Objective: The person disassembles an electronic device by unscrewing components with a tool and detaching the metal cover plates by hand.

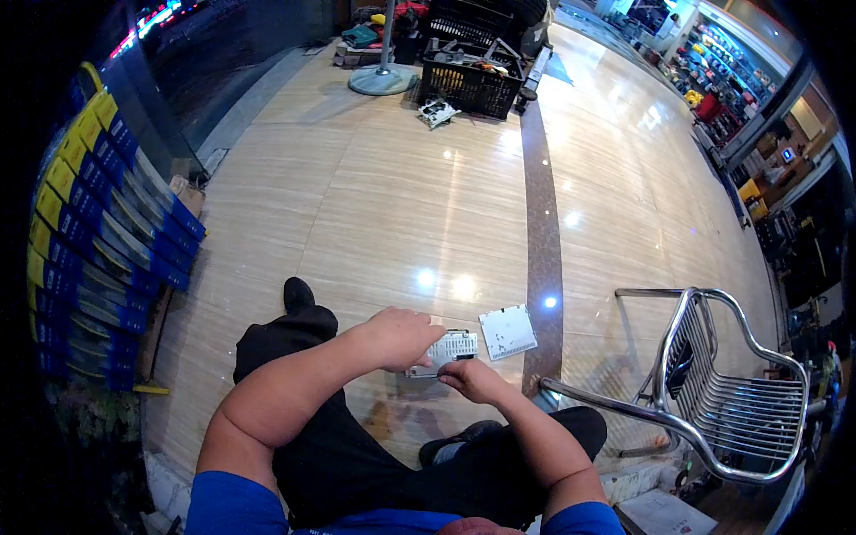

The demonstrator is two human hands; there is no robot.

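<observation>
I am leaning over a metal box [459,342], which is sitting between my hands, low by the floor [383,214]; whether it is touching the floor I cannot tell. My left hand [399,339] is lying across the box's left end, palm down; its fingertips are partly hidden, so I cannot tell how firmly it is gripping. My right hand [473,382] is working narrow, thumb and fingers meeting at the box's near edge; whether they are pinching something small I cannot tell.

If my left hand is bracing too lightly, any push from the right could be twisting the box or sending it skating, since the floor is shining and looks slick. A slide rightward could be knocking the metal plate [508,333], which is lying just beside the box's right end. Anything small slipping from my fingertips could be bouncing toward my shoe [459,439], on the box's near side. Thin edges could be nicking my fingers.
</observation>
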